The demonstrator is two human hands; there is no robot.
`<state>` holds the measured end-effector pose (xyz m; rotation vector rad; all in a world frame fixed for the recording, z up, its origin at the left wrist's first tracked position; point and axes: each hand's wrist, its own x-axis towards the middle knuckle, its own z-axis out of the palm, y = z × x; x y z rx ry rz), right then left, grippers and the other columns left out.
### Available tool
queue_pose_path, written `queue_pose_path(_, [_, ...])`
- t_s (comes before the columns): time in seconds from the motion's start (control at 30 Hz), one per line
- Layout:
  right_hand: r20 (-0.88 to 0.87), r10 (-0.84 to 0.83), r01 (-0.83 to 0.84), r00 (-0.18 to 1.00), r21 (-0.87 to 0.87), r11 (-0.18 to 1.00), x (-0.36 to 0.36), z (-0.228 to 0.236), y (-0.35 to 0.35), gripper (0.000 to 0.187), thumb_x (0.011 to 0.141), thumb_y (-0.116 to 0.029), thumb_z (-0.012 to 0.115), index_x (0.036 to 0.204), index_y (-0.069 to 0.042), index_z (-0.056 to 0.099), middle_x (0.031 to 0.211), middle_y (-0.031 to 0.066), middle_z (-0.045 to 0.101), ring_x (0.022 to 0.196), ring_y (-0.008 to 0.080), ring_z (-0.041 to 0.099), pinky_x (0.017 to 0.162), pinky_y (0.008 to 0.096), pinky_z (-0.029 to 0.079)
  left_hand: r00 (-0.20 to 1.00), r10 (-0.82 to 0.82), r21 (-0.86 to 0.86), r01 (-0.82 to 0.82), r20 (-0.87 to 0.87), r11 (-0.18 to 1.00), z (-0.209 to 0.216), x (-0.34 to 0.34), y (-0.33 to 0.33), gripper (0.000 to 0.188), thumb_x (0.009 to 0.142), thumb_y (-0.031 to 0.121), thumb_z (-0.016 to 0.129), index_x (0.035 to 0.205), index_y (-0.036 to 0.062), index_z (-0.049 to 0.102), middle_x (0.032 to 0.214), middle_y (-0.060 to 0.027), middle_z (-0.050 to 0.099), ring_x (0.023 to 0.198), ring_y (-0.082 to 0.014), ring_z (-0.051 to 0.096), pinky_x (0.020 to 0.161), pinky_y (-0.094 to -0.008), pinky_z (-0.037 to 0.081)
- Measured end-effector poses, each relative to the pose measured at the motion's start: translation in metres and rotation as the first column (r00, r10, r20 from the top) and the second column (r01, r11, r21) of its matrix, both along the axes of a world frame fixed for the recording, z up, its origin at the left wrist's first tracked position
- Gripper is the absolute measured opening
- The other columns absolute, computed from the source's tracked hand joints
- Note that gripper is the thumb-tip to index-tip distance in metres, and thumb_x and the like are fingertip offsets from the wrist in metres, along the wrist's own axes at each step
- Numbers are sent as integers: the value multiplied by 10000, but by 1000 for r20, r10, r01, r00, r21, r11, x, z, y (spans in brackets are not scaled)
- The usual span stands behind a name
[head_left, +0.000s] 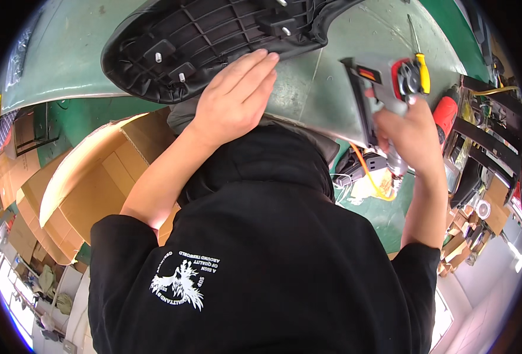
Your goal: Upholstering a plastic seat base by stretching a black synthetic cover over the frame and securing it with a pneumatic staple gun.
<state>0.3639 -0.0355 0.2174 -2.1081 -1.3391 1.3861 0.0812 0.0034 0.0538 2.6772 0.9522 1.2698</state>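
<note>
A black motorcycle-type seat (213, 38) lies upside down at the top of the view. Its ribbed plastic base faces up, with several metal studs and small black pads on it. My left hand (237, 97) rests on the seat's near edge, fingers straight and close together; the thumb is hidden. Over the bench to the right, my right hand (414, 133) is wrapped round the handle of a grey and black staple gun (382, 79). The gun is slightly blurred and stands apart from the seat.
The seat lies on a greenish metal-topped bench (308, 94). Just beyond the staple gun is a yellow-handled screwdriver (423, 74). A red tool-like object (445, 115) sits by a dark rack at the right. Below the bench hangs an orange hose (364, 162). Open cardboard boxes (95, 183) stand at left.
</note>
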Motion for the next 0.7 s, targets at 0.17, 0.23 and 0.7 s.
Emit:
queue_pose_path(0.17, [183,-155,156,971,6,988,39,-3,-21,416,853,-58,625,1251,33,704,648,52,627,543,140,612,524,316,490,998,70,-28,-70,-3,997,9,-24,-4,287,818,-11,780,1104,-8,752,1266,-117,730,1177,-300,712,973,-383,597])
queue_pose_path(0.23, [180,-210,215,961,-11,977,54,-12,-29,424,855,-56,621,1263,32,697,662,53,630,547,140,614,525,316,493,995,100,-49,-101,-18,994,11,-28,-6,305,817,-25,774,1121,-2,754,1269,-120,731,1175,-312,715,971,-387,598])
queue_pose_path(0.7, [-214,-114,113,970,-15,993,-37,-25,-38,40,904,-51,671,905,-11,666,680,15,639,631,87,585,567,313,463,976,55,-92,-76,-210,993,2,-23,-20,346,832,171,824,1120,-1,744,1323,-144,706,1243,-317,682,1057,-419,576])
